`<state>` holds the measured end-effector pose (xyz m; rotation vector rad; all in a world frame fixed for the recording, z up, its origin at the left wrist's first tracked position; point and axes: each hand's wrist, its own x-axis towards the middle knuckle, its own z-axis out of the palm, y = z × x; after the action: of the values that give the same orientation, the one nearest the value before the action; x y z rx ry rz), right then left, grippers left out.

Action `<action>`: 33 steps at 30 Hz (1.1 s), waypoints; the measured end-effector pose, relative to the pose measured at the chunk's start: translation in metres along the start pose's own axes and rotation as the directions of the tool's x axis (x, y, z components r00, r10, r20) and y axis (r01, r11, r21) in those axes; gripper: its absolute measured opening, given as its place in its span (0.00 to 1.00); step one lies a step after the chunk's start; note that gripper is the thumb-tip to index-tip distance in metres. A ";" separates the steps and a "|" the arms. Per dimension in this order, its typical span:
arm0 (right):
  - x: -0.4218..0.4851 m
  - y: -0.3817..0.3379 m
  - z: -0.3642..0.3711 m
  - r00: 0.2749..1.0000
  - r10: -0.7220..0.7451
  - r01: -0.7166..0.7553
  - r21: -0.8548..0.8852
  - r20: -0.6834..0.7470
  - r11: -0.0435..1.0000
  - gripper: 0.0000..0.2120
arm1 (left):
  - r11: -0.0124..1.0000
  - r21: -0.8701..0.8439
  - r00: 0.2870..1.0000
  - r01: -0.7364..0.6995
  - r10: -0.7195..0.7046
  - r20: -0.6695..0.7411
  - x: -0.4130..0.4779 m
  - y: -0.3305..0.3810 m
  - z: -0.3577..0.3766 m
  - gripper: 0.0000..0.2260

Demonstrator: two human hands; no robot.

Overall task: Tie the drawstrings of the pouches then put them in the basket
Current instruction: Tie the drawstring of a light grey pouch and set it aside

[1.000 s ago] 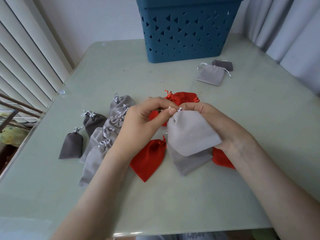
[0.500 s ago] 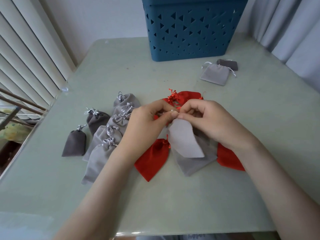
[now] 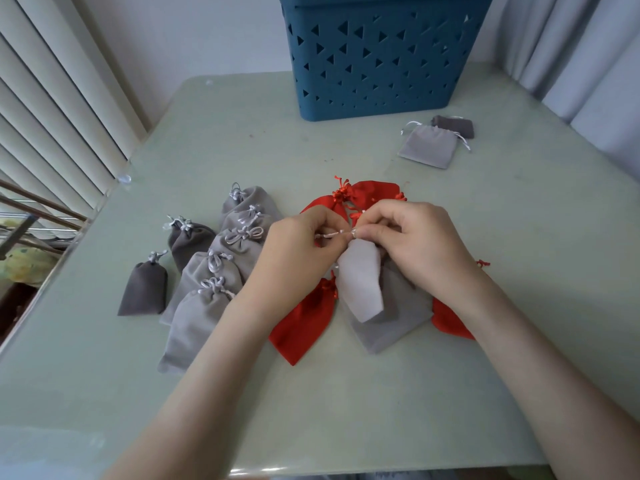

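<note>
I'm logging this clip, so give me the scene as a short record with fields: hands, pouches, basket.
Left hand: pinches the drawstring of the light grey pouch
Right hand: pinches the same drawstring
Tied grey pouches: clustered left of the hands
Red pouches: on the table under the hands
Basket: blue, at the table's far side
Flat grey pouch: near the basket, strings loose

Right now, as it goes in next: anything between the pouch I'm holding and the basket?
Only red pouches lying flat just beyond the held pouch; past them bare table runs to the basket, whose top is out of view.
</note>
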<state>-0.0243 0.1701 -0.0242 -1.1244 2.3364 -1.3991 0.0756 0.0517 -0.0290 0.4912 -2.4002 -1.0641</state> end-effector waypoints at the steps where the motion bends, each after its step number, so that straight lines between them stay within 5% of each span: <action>1: 0.000 0.000 0.000 1.000 0.020 -0.021 0.053 0.011 0.998 0.07 | 0.999 0.032 0.999 -0.030 0.031 -0.028 0.000 0.000 0.002 0.01; 14: 0.002 0.000 -0.006 0.952 0.149 -0.277 0.549 0.267 0.789 0.12 | 0.940 0.137 0.925 -0.313 0.334 -0.182 -0.007 -0.003 0.008 0.02; 22: 0.001 -0.002 -0.008 0.959 0.050 -0.196 0.524 0.280 0.829 0.10 | 0.894 0.189 0.874 -0.406 0.440 -0.206 -0.007 -0.007 0.008 0.02; 33: 0.002 -0.001 0.002 0.999 -0.012 -0.010 0.416 0.051 0.909 0.13 | 0.841 0.311 0.797 -0.443 0.528 -0.294 -0.005 -0.010 0.008 0.06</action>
<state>-0.0245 0.1670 -0.0242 -1.0167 1.8692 -1.7356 0.0762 0.0522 -0.0429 0.1034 -2.1356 -0.4211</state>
